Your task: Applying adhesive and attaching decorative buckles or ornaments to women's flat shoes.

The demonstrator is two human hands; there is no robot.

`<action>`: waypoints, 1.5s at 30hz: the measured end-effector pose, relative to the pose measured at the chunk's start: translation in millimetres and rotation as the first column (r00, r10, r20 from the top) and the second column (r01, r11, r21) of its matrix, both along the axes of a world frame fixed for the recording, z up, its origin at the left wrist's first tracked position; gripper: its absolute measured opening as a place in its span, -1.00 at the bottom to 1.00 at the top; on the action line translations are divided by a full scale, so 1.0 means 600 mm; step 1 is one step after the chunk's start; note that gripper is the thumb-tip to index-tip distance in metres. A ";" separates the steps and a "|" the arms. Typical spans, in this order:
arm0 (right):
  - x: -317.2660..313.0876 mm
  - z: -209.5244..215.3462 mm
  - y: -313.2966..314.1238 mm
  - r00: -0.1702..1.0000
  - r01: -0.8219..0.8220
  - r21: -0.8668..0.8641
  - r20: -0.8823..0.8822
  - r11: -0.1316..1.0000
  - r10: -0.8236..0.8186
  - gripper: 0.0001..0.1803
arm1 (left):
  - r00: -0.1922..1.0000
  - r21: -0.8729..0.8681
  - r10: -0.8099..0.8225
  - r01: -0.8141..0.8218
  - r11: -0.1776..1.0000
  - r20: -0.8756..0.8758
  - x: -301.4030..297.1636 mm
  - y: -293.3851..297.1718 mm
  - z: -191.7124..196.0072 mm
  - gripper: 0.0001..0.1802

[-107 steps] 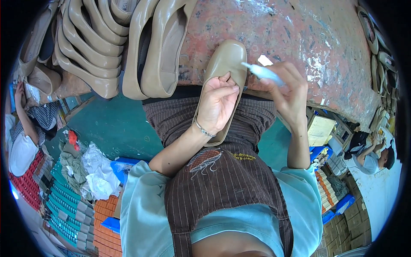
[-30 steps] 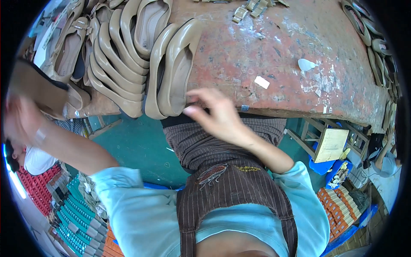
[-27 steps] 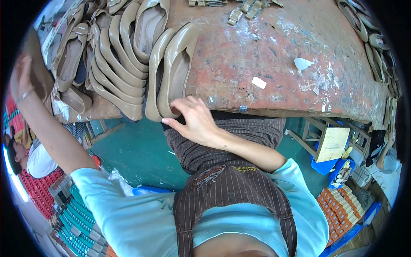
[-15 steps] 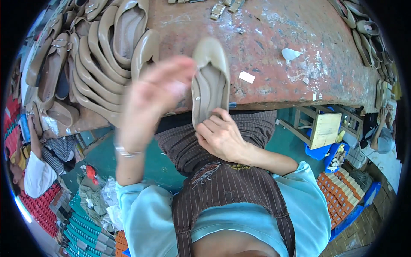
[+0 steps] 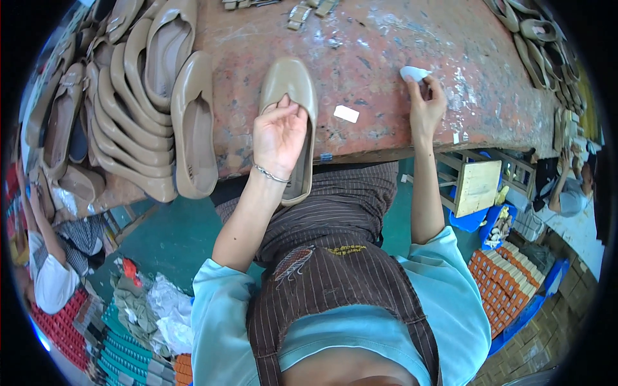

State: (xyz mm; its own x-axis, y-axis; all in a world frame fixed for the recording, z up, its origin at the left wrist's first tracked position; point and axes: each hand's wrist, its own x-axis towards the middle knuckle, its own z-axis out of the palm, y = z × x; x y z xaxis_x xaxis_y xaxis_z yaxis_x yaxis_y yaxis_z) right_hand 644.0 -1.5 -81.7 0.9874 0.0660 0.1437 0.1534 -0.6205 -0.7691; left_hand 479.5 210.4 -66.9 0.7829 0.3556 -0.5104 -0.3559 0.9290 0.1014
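A beige flat shoe (image 5: 291,82) lies toe away from me at the table's front edge, its heel end reaching over my lap. My left hand (image 5: 278,138), palm up, grips the shoe at its throat, with the fingertips tucked into the opening. Farther right, my right hand (image 5: 427,110) pinches a small white squeeze bottle (image 5: 414,73) between thumb and fingers on the tabletop. Between the two hands lies a small white card (image 5: 346,114).
Nested beige shoes (image 5: 132,138) crowd the table's left side, a single shoe (image 5: 196,125) beside them. Buckled bow trims (image 5: 299,15) lie at the far edge. More shoes (image 5: 539,51) line the right side. A wooden stool (image 5: 477,188) stands below right. Other people sit at both sides.
My left hand has come down from mid-air onto the shoe's throat. My right hand has left the shoe's heel and moved right to the white squeeze bottle. The view has shifted slightly.
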 end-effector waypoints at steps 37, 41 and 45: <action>-0.168 0.125 0.143 0.566 -0.773 -0.311 0.056 0.553 0.823 -0.81 | 0.999 0.140 0.008 -0.002 0.990 -0.043 -0.098 -0.065 0.031 -0.70; -0.168 0.131 0.149 0.558 -0.778 -0.317 0.046 0.542 0.828 -0.82 | 0.999 0.127 0.012 -0.008 0.992 -0.034 -0.098 -0.065 0.031 -0.70; -0.168 0.136 0.151 0.550 -0.783 -0.330 0.029 0.528 0.834 -0.82 | 0.999 0.122 0.010 -0.005 0.992 -0.042 -0.098 -0.064 0.033 -0.71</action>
